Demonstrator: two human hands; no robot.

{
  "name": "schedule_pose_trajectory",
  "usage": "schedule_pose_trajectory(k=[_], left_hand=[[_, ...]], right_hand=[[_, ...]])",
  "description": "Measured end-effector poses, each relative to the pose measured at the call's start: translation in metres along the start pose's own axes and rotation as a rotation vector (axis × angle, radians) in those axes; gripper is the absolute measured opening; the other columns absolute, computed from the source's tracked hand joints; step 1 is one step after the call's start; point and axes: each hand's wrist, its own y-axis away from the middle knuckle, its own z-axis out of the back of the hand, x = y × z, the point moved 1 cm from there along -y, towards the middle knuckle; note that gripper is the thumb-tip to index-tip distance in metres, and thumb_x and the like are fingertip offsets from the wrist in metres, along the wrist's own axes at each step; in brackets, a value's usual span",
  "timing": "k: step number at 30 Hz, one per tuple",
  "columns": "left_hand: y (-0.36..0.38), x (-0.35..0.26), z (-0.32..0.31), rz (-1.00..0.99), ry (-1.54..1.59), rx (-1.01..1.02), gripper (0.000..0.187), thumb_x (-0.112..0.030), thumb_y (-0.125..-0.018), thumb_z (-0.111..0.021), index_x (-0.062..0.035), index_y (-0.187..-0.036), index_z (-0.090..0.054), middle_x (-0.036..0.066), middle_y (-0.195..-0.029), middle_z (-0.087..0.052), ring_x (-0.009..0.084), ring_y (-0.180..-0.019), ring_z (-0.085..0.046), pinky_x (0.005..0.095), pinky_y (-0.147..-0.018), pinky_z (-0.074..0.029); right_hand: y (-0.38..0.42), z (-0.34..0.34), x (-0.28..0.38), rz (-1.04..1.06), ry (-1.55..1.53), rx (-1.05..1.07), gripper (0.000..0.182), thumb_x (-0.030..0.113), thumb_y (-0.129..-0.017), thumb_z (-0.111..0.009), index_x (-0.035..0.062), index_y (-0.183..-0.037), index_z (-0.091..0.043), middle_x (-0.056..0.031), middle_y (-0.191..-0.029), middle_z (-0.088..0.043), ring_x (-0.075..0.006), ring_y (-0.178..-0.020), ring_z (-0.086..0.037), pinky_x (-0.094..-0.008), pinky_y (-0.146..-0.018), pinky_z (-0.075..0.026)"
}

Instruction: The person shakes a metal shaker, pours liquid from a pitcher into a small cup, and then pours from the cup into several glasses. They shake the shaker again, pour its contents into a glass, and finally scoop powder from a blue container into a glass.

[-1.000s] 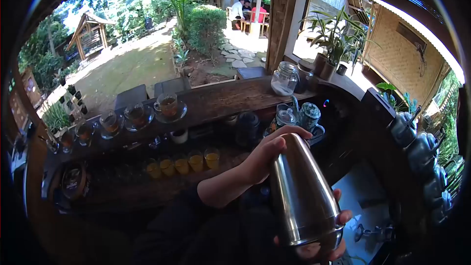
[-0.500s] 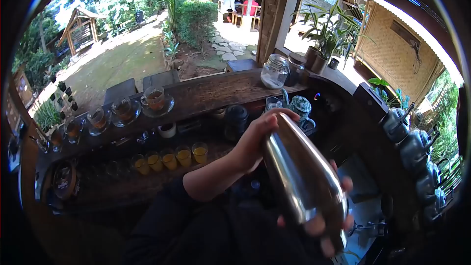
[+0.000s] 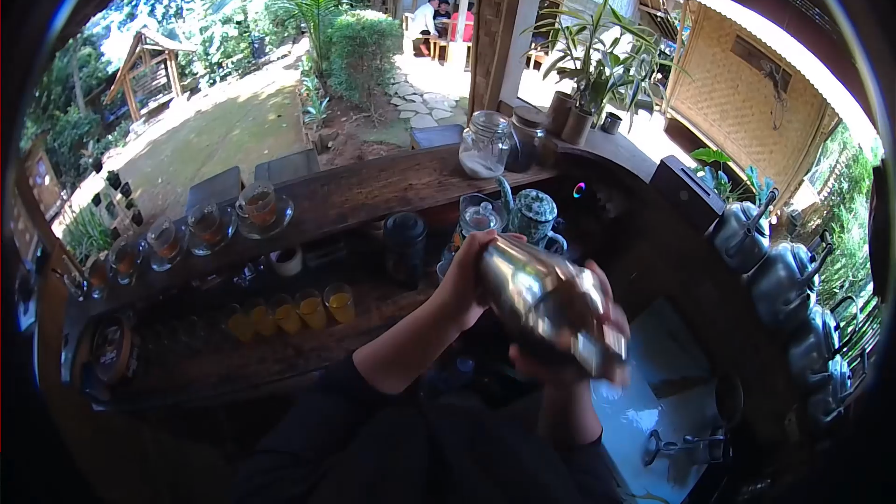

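Note:
A shiny metal cocktail shaker [image 3: 539, 291] is held tilted in front of me, slightly smeared by motion. My left hand [image 3: 465, 282] is closed round its upper left end. The lower right end rests in my right hand [image 3: 609, 322], whose fingers wrap round the far side and underneath. Behind the shaker stand a clear glass pot [image 3: 481, 217] and a green speckled enamel pot [image 3: 534, 212]. To the left, several small glasses of orange-yellow drink [image 3: 340, 304] line the lower counter.
Along the wooden ledge [image 3: 383, 177] sit several glass cups on saucers [image 3: 261, 209] and a lidded jar of white grains [image 3: 484, 145]. A dark canister [image 3: 404, 245] stands below it. Several metal kettles [image 3: 789, 277] line the right side. Upturned stemmed glassware [image 3: 686, 448] lies at lower right.
The shaker has moved up and left, closer to the pots, with both hands still on it. My right forearm now shows below it. The view has shifted slightly to the right.

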Motion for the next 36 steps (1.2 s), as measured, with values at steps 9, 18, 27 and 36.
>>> schedule_pose_trajectory(k=[9, 18, 27, 36], left_hand=[[0.015, 0.007, -0.031, -0.218, -0.107, 0.449, 0.056, -0.047, -0.082, -0.048, -0.0027, -0.118, -0.047, 0.014, -0.102, -0.056, 0.0212, -0.094, -0.058, 0.0339, -0.084, -0.046], [-0.020, 0.017, 0.014, -0.072, 0.074, 0.067, 0.050, -0.045, -0.081, -0.050, -0.0045, -0.110, -0.054, 0.012, -0.102, -0.061, 0.0244, -0.097, -0.059, 0.0389, -0.085, -0.047], [0.023, -0.027, -0.017, -0.189, -0.106, 0.055, 0.055, -0.047, -0.082, -0.050, -0.0032, -0.114, -0.050, 0.014, -0.098, -0.058, 0.0252, -0.095, -0.058, 0.0393, -0.089, -0.044], [0.053, -0.055, -0.007, -0.147, -0.130, 0.178, 0.054, -0.049, -0.085, -0.047, -0.0064, -0.119, -0.049, 0.010, -0.100, -0.059, 0.0198, -0.092, -0.059, 0.0327, -0.080, -0.048]], right_hand=[[0.005, 0.016, 0.054, -0.038, -0.958, -0.094, 0.055, 0.006, -0.070, -0.075, 0.0298, -0.113, -0.052, -0.0118, -0.138, -0.029, -0.0412, -0.134, -0.019, -0.0567, -0.107, -0.024], [0.004, 0.021, -0.056, -0.039, -0.381, 0.060, 0.088, 0.019, -0.059, -0.084, 0.0295, -0.128, -0.031, -0.0090, -0.126, -0.035, -0.0466, -0.115, -0.041, -0.0524, -0.089, -0.044], [-0.018, -0.042, -0.011, 0.421, -0.634, -0.238, 0.066, 0.015, -0.066, -0.080, 0.0245, -0.118, -0.041, -0.0111, -0.126, -0.041, -0.0383, -0.125, -0.035, -0.0583, -0.098, -0.035], [-0.013, -0.062, 0.026, 0.432, -0.461, -0.347, 0.067, 0.018, -0.070, -0.077, 0.0392, -0.121, -0.040, -0.0023, -0.117, -0.044, -0.0351, -0.114, -0.043, -0.0585, -0.097, -0.037]])
